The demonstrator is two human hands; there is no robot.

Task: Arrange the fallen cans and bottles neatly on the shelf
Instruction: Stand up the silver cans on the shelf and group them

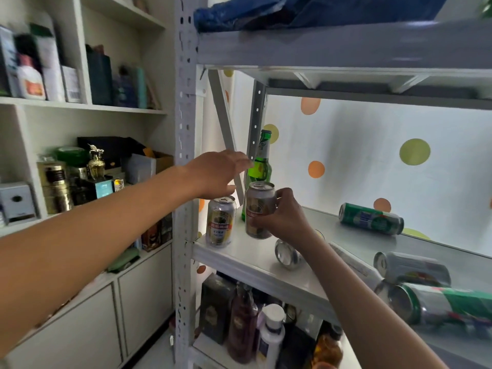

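Shelf (pixel 255 265) in the head view, and this is mid-placement: the right hand (pixel 285 217) has its fingers and thumb wrapped round a silver can (pixel 259 211), long axis upright, tab end up, its base looking just clear of the board or barely touching; I cannot tell which. Just to its left stands a matching can (pixel 221 222), already upright near the front corner, and behind the pair a green bottle (pixel 259 171) stands tall against the back post. The left hand (pixel 215 174) hangs above the standing can with fingers stretched out and relaxed, gripping nothing, fingertips reaching toward the bottle's shoulder. So the held can goes straight down from the right hand's grip, into the gap beside its twin and in front of the bottle; that is the relation to watch, and it looks tight. Further right the work waits: a fallen can (pixel 288 255) lies end-on just under the right wrist, a green can (pixel 371 218) lies on its side near the dotted back wall, and more cans (pixel 412 269) lie tumbled at the right edge, all nearer the right hand than the left.
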